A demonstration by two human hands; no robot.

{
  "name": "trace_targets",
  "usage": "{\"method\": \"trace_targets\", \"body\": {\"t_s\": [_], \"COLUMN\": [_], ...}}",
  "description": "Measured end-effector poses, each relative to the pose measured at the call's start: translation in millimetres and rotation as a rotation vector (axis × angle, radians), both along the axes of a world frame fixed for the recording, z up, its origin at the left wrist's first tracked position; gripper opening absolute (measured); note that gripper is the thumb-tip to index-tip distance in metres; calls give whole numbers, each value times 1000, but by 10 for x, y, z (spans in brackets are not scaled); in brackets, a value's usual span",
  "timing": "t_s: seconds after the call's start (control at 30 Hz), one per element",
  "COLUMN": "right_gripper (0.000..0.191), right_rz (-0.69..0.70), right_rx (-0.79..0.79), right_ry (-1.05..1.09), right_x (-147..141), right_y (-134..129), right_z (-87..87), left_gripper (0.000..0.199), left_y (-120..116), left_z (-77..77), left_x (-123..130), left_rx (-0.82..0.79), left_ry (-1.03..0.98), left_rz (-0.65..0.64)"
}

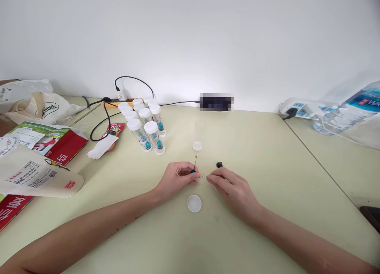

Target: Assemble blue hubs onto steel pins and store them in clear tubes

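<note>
Near the middle of the table, my left hand [179, 176] pinches a small blue piece [193, 172] with a thin stem rising from it to a reddish tip. Just to its right, my right hand [233, 187] has its fingers closed on a thin metal rod [204, 176], whose far end reaches the left fingertips. A white round lid [194, 203] lies below the hands, and a smaller white cap [197, 146] lies beyond them. Behind the right fingers is a small black object [219, 164].
Several clear tubes with white caps [151, 127] stand back left, before an orange power strip [109, 105]. A paper cup [38, 175] and red box [77, 141] lie left. A dark device [216, 102] is by the wall; a water bottle [350, 107] lies right.
</note>
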State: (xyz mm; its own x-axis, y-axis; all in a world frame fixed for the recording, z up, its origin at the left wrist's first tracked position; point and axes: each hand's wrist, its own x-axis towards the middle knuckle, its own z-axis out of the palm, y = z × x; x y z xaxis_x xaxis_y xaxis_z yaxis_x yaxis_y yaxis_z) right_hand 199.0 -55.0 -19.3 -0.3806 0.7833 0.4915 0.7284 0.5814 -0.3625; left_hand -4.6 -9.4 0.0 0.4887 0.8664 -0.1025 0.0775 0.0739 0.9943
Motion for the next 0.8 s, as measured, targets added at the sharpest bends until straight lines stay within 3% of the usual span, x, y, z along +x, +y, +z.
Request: {"method": "trace_targets", "body": {"t_s": [0.07,0.23,0.3,0.37,0.5,0.57,0.73,0.8], "right_gripper": [22,26,27,24,19,22,29,27], "right_rz": [11,-9,4,-5,14,53,22,8], "right_rx": [-120,-716,-826,-760,-346,-256,-497,-480], "right_ry": [106,495,580,544,284,239,337,280], "right_x": [-13,-84,-99,-98,-67,-53,-66,-71], "right_y": [-3,13,22,25,12,0,-18,-13], "right_z": [38,196,215,201,122,89,96,105], "left_gripper": [19,18,19,21,22,22,20,20], "left_y": [-5,-6,4,17,33,29,1,0], "left_z": [-8,-34,-37,-33,-22,-19,-8,-8], "left_x": [-2,-8,-10,-12,-11,-8,-1,-1], "left_rx": [7,28,25,10,-17,-21,2,3], "left_ry": [-10,-17,-20,-24,-32,-40,-23,-22], "left_rz": [-3,-8,-7,3,27,14,-28,-24]}}
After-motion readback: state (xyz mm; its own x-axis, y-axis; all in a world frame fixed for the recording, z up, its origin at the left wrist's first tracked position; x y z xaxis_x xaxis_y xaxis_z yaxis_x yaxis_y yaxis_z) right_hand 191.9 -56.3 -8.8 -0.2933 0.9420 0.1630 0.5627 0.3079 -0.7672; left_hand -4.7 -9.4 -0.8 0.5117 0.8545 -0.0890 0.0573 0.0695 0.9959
